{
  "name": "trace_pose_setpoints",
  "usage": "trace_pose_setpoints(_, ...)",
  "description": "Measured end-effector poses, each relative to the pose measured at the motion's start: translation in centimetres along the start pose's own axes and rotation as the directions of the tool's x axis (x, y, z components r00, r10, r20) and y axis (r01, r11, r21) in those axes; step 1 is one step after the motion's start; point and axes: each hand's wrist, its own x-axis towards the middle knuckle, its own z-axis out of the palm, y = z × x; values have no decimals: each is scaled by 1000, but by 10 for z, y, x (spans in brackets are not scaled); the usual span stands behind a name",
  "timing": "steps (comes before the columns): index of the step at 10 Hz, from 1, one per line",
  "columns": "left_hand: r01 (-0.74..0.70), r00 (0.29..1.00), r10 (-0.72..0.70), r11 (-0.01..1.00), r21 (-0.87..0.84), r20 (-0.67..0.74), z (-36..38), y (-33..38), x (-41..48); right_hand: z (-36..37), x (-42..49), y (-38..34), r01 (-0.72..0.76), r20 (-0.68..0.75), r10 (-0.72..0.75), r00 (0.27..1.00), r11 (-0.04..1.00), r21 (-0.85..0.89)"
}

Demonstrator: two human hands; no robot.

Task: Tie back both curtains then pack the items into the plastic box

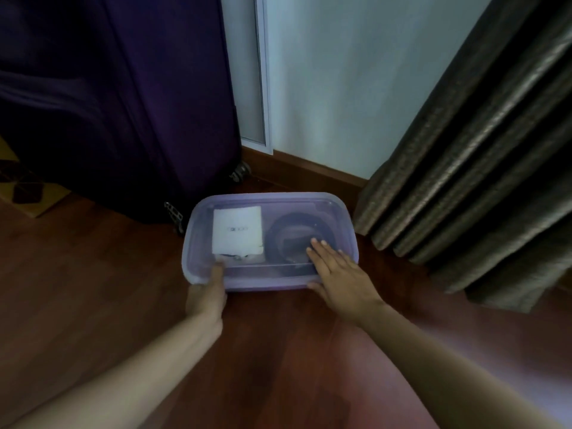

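The plastic box lies just ahead on the floor, long axis crosswise: my left hand pinches its near-left corner, my right hand rests flat on its right half.

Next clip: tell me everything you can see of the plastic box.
The plastic box is rectangular with rounded corners, translucent purplish plastic, lid on, lying flat on the wooden floor beside a curtain. Through the lid show a white carton and a dark coiled item. The left hand grips its near-left corner; the right hand rests flat on the lid.
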Motion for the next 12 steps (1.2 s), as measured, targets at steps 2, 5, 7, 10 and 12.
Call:
trace_pose_setpoints(2, -61, 985, 64, 998, -24, 162, 40, 26, 23, -10, 6, 12, -76, -8, 77, 997, 994, 78)
trace_pose_setpoints(5, -113, 963, 118, 993, -33, 242, 78, 59, 54, -5, 22, 10, -186, -18, 190, 982, 973, 137)
trace_pose_setpoints(7, -170, 966, 154, 984, 59, 208, 84, 64, 61, -4, 29, 5, -207, -9, 211, 977, 965, 162)
trace_pose_setpoints(10, -191, 979, 194, 807, 560, 54, 87, 80, 17, -26, 23, 6, -212, 88, 194, 977, 930, 300)
trace_pose_setpoints(12, -424, 903, 317, 544, 724, 290, 79, 130, -60, -102, 5, -3, -194, 81, 177, 981, 917, 348)
